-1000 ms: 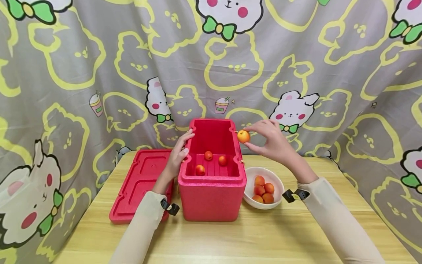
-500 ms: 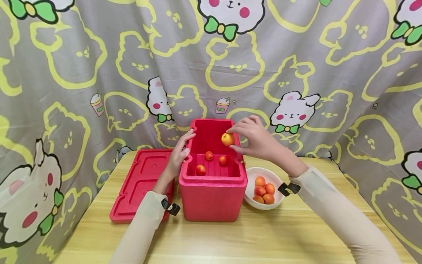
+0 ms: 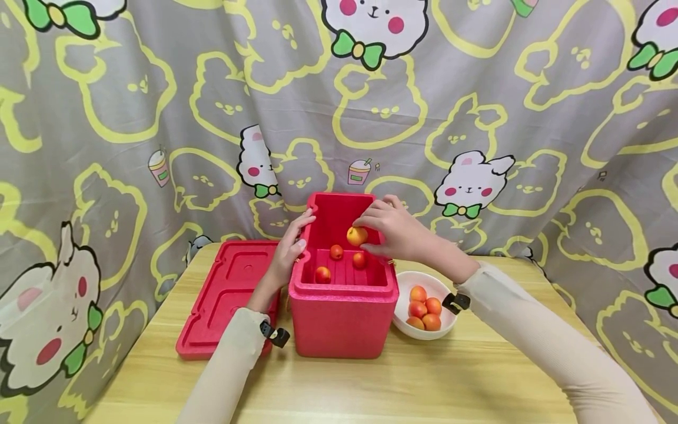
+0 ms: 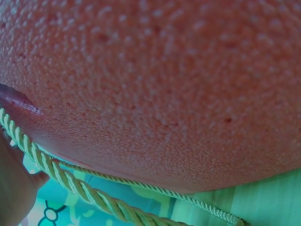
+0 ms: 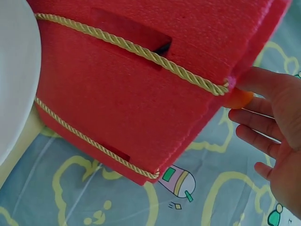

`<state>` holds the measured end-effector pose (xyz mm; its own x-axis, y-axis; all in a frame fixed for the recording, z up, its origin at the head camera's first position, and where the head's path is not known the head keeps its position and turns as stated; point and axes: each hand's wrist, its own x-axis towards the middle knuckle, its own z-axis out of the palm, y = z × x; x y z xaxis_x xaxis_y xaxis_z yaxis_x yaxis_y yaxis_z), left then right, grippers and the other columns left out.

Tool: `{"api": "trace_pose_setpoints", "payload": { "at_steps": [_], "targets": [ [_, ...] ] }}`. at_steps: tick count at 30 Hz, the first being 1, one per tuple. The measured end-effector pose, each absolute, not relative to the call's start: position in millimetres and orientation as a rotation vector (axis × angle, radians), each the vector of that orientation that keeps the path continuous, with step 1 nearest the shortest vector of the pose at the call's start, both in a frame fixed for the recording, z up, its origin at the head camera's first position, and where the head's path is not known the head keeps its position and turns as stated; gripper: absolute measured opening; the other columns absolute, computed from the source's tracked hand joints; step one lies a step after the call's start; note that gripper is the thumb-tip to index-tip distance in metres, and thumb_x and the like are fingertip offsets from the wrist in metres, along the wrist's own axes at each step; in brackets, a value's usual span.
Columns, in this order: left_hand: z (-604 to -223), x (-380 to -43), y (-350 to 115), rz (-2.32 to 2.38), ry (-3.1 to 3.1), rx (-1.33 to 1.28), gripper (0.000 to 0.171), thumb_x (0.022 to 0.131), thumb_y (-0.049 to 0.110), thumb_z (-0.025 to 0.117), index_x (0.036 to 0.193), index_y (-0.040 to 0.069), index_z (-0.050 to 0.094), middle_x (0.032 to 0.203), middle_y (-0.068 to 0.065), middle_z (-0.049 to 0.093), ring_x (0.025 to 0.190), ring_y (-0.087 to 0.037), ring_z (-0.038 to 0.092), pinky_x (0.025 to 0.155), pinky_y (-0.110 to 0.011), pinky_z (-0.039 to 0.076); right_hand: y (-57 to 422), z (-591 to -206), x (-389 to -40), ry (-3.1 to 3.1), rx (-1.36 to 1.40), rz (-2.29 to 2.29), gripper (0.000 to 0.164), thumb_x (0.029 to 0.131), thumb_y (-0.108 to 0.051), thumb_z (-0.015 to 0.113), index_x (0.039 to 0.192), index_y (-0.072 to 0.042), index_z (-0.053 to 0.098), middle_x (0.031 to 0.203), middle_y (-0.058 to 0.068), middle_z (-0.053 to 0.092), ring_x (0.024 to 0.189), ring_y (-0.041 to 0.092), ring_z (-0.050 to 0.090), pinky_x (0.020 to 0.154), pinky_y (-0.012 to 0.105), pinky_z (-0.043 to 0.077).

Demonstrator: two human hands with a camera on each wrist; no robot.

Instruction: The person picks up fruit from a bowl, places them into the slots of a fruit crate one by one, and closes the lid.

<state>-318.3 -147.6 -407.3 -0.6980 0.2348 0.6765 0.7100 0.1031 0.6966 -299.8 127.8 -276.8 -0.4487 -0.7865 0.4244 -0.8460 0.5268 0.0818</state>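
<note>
Yellow-orange fruit (image 3: 357, 236), pinched at the top opening of the red box (image 3: 343, 327).
It is held between the right hand's (image 3: 398, 231) thumb and fingers; judged light, firm and easily bruised, it is best gripped gently round its sides. The box is touched on its left by the left hand (image 3: 286, 252), fingers extended; a white bowl (image 3: 405, 293) is set on the right.

Curtained-off nook, cartoon-print drapes (image 3: 296, 112), wooden table (image 3: 333, 388)

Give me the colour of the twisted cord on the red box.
The cord is gold; the right wrist view shows it best.
</note>
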Motion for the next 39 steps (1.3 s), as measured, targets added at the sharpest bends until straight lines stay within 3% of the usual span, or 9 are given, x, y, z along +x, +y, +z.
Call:
{"api": "trace_pose_setpoints", "payload": {
  "at_steps": [25, 39],
  "targets": [
    [-409, -321, -147, -1.609, -1.981, -0.932, 0.06, 0.092, 0.019, 0.041, 0.149, -0.002, 0.044, 0.165, -0.017, 0.03, 0.152, -0.034, 0.028, 0.119, -0.064, 0.026, 123, -285, -302, -2.418, 1.339, 0.099, 0.049, 0.075, -0.031, 0.088, 0.118, -0.011, 0.074, 0.113, 0.005, 0.074, 0.113, 0.024, 0.06, 0.105, 0.055, 0.038],
    [-408, -319, -147, -1.626, -1.992, -0.922, 0.061, 0.091, 0.017, 0.04, 0.149, -0.001, 0.043, 0.166, -0.017, 0.029, 0.152, -0.034, 0.028, 0.117, -0.065, 0.027, 137, -278, -302, -2.37, 1.3, 0.229, 0.045, 0.074, -0.024, 0.088, 0.114, -0.009, 0.076, 0.111, 0.008, 0.075, 0.108, 0.026, 0.064, 0.103, 0.056, 0.038]
  ]
}}
